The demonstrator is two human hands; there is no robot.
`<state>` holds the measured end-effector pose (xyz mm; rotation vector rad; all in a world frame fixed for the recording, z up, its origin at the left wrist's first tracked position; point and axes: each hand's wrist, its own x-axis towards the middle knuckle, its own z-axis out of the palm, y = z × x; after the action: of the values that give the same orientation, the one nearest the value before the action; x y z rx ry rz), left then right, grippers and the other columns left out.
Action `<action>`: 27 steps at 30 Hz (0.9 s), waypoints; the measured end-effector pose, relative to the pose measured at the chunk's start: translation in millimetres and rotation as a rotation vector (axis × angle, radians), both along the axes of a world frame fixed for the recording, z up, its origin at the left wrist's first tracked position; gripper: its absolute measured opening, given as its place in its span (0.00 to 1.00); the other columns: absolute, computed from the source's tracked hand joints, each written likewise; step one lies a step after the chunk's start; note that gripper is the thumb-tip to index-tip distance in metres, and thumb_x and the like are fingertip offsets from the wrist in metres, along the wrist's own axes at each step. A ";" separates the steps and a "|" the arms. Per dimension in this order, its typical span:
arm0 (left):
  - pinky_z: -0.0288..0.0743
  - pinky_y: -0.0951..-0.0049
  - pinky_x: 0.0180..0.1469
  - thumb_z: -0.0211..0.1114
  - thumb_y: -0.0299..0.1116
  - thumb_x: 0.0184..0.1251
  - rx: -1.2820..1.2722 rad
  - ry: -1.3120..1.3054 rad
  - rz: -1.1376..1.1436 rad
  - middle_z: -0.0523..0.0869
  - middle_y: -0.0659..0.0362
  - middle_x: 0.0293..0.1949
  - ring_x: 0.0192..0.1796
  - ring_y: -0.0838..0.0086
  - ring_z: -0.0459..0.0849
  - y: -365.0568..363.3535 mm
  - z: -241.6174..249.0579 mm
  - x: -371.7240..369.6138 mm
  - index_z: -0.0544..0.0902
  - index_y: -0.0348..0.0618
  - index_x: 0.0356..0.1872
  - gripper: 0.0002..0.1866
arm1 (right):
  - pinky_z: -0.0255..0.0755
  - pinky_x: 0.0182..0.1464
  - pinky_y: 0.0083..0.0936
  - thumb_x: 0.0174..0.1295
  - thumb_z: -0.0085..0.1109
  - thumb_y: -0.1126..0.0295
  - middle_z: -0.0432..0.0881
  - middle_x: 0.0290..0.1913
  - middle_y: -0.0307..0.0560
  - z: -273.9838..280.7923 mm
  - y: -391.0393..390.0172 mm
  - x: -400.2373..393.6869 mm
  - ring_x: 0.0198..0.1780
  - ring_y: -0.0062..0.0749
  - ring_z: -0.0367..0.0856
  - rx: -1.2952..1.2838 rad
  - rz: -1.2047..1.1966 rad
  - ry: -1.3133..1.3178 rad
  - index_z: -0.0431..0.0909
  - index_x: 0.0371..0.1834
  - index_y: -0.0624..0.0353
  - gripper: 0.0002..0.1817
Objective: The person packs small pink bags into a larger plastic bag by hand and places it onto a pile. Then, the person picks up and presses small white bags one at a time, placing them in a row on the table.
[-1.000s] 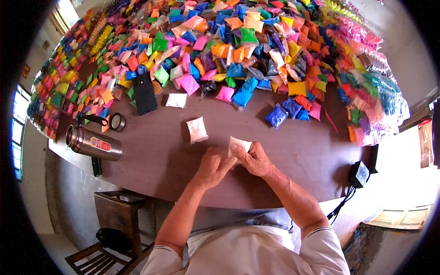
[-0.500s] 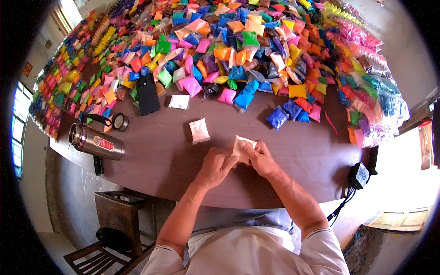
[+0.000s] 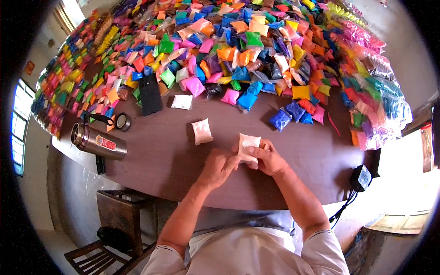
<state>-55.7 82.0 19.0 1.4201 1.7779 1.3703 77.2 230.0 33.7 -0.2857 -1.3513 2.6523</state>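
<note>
A small pale pink packet (image 3: 248, 143) in clear plastic is held up over the near part of the table. My right hand (image 3: 270, 158) grips its right lower side, thumb across the front. At the lower left edge, my left hand (image 3: 218, 167) pinches the same packet, its thumb pointing at the corner and its other fingers curled, partly hidden. Left of the hands lies another pale pink packet (image 3: 202, 131) on the brown table (image 3: 156, 151). Farther back is a white packet (image 3: 182, 102).
A large heap of colourful packets (image 3: 220, 50) covers the back. At left stand a lying steel flask (image 3: 103, 143), its round lid (image 3: 123, 122) and a black phone (image 3: 150, 95). Blue packets (image 3: 280, 119) lie at right. A black box with cables (image 3: 361, 178) sits at the right edge.
The held packet now stands flatter toward me, with more of its face showing, and my right thumb has slid lower on it. My left hand stays at its lower left. The view has shifted slightly.
</note>
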 end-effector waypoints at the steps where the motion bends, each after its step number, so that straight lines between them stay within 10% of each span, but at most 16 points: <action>1: 0.70 0.64 0.29 0.52 0.51 0.77 -0.001 0.003 0.007 0.80 0.55 0.20 0.23 0.63 0.79 0.0 2.2 0.7 0.78 0.39 0.23 0.27 | 0.70 0.28 0.16 0.61 0.62 0.60 0.83 0.50 0.50 -9.3 3.7 0.6 0.38 0.27 0.83 -0.008 0.009 0.005 0.73 0.62 0.68 0.29; 6: 0.72 0.68 0.31 0.51 0.51 0.79 -0.006 0.007 -0.005 0.80 0.57 0.22 0.27 0.70 0.80 -2.6 5.4 -0.9 0.79 0.38 0.23 0.28 | 0.74 0.32 0.20 0.54 0.53 0.68 0.79 0.56 0.56 2.4 10.1 8.0 0.40 0.31 0.83 -0.284 0.050 0.087 0.64 0.70 0.72 0.37; 13: 0.67 0.64 0.29 0.54 0.49 0.76 0.104 -0.094 -0.024 0.78 0.53 0.20 0.23 0.62 0.77 -4.1 0.7 -3.4 0.77 0.38 0.21 0.26 | 0.66 0.24 0.15 0.59 0.73 0.61 0.83 0.29 0.38 7.2 18.3 11.5 0.27 0.18 0.77 0.175 -0.083 -0.206 0.78 0.42 0.59 0.17; 18: 0.67 0.63 0.29 0.55 0.48 0.75 0.016 0.212 0.000 0.78 0.51 0.20 0.24 0.61 0.77 -4.4 11.2 -1.9 0.77 0.37 0.21 0.26 | 0.63 0.23 0.16 0.63 0.70 0.62 0.81 0.28 0.35 0.5 -3.5 -1.1 0.25 0.15 0.73 0.449 -0.188 -0.070 0.79 0.38 0.59 0.13; 27: 0.69 0.62 0.29 0.57 0.46 0.74 0.041 -0.038 0.014 0.81 0.52 0.23 0.25 0.59 0.78 -2.6 7.0 0.5 0.79 0.37 0.27 0.21 | 0.69 0.29 0.17 0.71 0.60 0.63 0.81 0.34 0.37 5.4 -2.6 -1.3 0.32 0.16 0.76 0.422 -0.083 -0.170 0.77 0.46 0.62 0.12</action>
<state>-55.2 79.4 26.0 1.3956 1.7479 1.4389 75.9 227.4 39.1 -0.5048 -1.8594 2.2444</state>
